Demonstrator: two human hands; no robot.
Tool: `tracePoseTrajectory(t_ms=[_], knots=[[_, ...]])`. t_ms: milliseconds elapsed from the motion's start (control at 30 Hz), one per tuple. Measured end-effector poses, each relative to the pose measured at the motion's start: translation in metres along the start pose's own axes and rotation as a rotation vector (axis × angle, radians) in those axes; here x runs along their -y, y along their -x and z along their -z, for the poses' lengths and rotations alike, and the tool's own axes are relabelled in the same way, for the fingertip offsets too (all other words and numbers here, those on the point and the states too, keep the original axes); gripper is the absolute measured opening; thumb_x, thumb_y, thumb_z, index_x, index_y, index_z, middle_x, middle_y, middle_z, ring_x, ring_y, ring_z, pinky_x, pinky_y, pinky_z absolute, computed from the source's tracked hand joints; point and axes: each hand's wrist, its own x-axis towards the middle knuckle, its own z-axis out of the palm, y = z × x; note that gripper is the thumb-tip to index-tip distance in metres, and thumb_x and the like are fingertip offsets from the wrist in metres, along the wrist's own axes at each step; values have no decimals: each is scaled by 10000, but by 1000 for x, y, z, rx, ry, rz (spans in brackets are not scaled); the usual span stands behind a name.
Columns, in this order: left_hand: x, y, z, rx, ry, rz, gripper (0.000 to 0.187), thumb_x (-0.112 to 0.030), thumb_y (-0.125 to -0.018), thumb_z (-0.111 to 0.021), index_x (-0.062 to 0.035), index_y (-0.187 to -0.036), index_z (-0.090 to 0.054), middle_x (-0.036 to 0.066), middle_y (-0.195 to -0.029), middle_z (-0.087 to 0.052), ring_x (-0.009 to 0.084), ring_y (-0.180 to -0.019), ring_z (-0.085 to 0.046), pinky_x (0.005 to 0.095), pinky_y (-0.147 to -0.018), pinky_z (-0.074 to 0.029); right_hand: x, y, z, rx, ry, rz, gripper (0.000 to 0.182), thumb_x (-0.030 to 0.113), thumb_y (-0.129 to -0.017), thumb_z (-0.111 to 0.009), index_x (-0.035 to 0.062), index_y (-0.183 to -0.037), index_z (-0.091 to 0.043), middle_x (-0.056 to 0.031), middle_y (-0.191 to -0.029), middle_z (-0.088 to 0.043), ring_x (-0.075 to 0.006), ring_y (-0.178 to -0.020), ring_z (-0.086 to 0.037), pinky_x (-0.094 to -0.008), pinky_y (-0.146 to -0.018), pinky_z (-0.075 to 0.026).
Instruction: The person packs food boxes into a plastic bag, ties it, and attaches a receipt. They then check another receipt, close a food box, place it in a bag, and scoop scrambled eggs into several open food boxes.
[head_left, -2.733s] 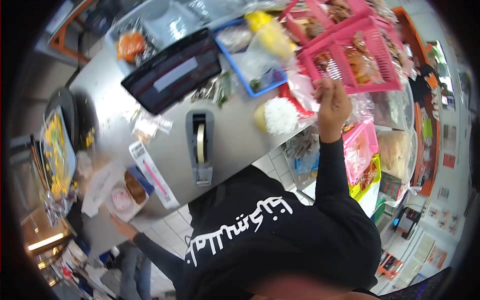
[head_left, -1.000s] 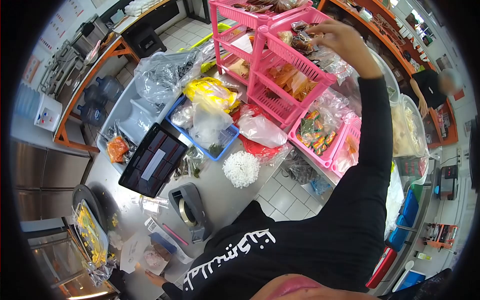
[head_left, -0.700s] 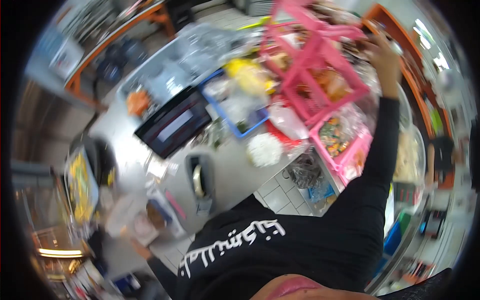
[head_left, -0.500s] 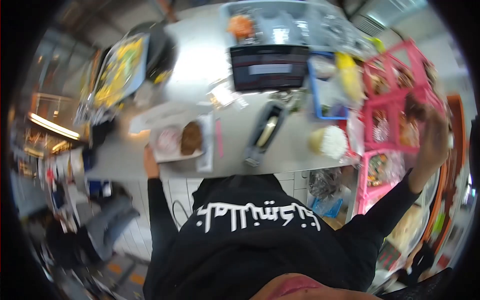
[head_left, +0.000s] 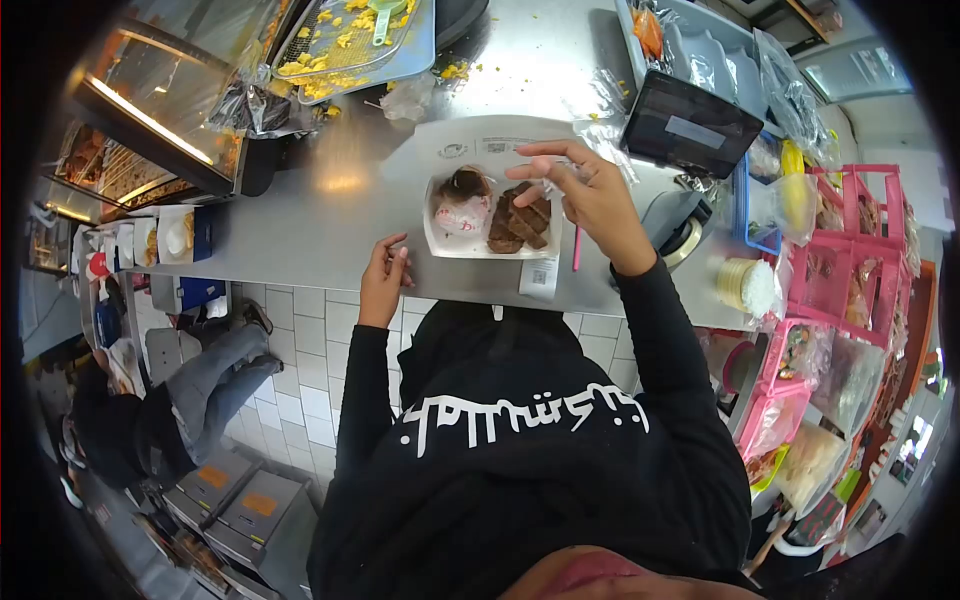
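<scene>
An open white paper food box (head_left: 440,240) stands near the counter's front edge, its lid folded back. Inside its left half lies a pink-and-white wrapped bundle (head_left: 462,215), with a small dark, shiny packet (head_left: 465,183) just behind it. Brown meat-like pieces (head_left: 517,225) fill the right half. My right hand (head_left: 595,195) hovers over the box's right side, fingers spread, nothing visible in them. Left of the box, apart from it, my left hand (head_left: 384,278) is at the counter edge with loosely parted fingers and holds nothing.
A paper slip (head_left: 540,277) and a pink straw-like stick (head_left: 577,248) lie beside the box. To the right are a grey device (head_left: 680,225), a dark tablet (head_left: 692,125), stacked white cups (head_left: 748,285) and pink baskets (head_left: 835,280). A tray with yellow scraps (head_left: 345,75) sits back left.
My right hand has come from the pink baskets to above the box. A dark packet now shows inside the box. My left hand has let go of the box's side. The view has shifted left.
</scene>
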Motion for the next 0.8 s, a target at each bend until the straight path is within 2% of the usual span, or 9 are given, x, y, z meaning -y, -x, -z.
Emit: tracePoseTrajectory(t_ms=[167, 200, 300, 400, 433, 500, 533, 633, 800], knots=[[-32, 6, 5, -13, -171, -181, 260, -168, -982, -497, -49, -1203, -565, 21, -846, -536, 77, -674, -509, 237, -610, -471, 18, 36, 32, -345, 100, 8, 273, 281, -956, -572, 8, -951, -549, -54, -813, -624, -144, -624, -650, -194, -502, -438], [-35, 2, 3, -15, -161, -203, 261, -165, -983, -492, -42, -1202, -563, 20, -834, -525, 74, -684, -502, 234, -606, -471, 26, 53, 46, -445, 105, 55, 283, 320, -959, -564, 39, -951, -529, -22, -775, -564, -91, -552, -566, -190, -481, -396], [-50, -10, -3, 30, -137, -275, 261, -159, -989, -478, -26, -1199, -559, 18, -821, -491, 68, -674, -472, 216, -577, -465, 22, 104, 126, -939, 126, 480, 282, 351, -964, -549, 72, -988, -515, -2, -737, -527, -53, -531, -457, -199, -465, -345], [-54, -30, -6, 71, -126, -355, 262, -164, -993, -472, -31, -1206, -547, 16, -799, -471, 59, -642, -446, 201, -543, -454, 36, 186, 197, -1403, 263, 560, 353, 430, -1008, -386, 96, -1105, -443, -1, -823, -457, -53, -644, -426, -194, -498, -339], [-60, -33, -9, 60, -153, -393, 265, -170, -994, -472, -29, -1208, -542, 16, -791, -465, 57, -632, -441, 199, -536, -452, 38, 222, 220, -1535, 302, 477, 303, 348, -1005, -412, 69, -1112, -455, -54, -892, -502, -134, -694, -510, -244, -556, -422], [-67, -44, -10, 27, -193, -426, 278, -183, -996, -472, -24, -1214, -536, 24, -792, -469, 65, -614, -445, 202, -529, -439, 13, 299, 314, -1752, 1141, 541, 270, 208, -937, -480, 44, -1149, -513, -175, -1014, -580, -327, -824, -602, -392, -721, -489], [-74, -47, -13, -17, -241, -436, 287, -196, -997, -472, -20, -1214, -538, 29, -799, -476, 73, -605, -450, 207, -528, -433, 16, 330, 334, -1849, 1210, 538, 269, 152, -904, -496, 40, -1142, -553, -215, -1042, -610, -385, -881, -619, -430, -780, -489], [-86, -57, -17, -137, -350, -467, 312, -229, -1004, -458, -10, -1211, -541, 46, -814, -494, 96, -579, -463, 219, -530, -418, 29, 440, 388, -1776, 1295, -58, 262, 108, -867, -481, 52, -1077, -628, -217, -1017, -654, -380, -931, -629, -437, -817, -482], [-70, -92, 4, -289, -568, -304, 315, -178, -964, -468, -69, -1256, -515, 123, -989, -590, 174, -682, -590, 282, -615, -513, 31, 594, 531, -2093, 1288, -256, 287, 119, -838, -475, 90, -1051, -664, -204, -980, -660, -377, -965, -620, -448, -835, -485]])
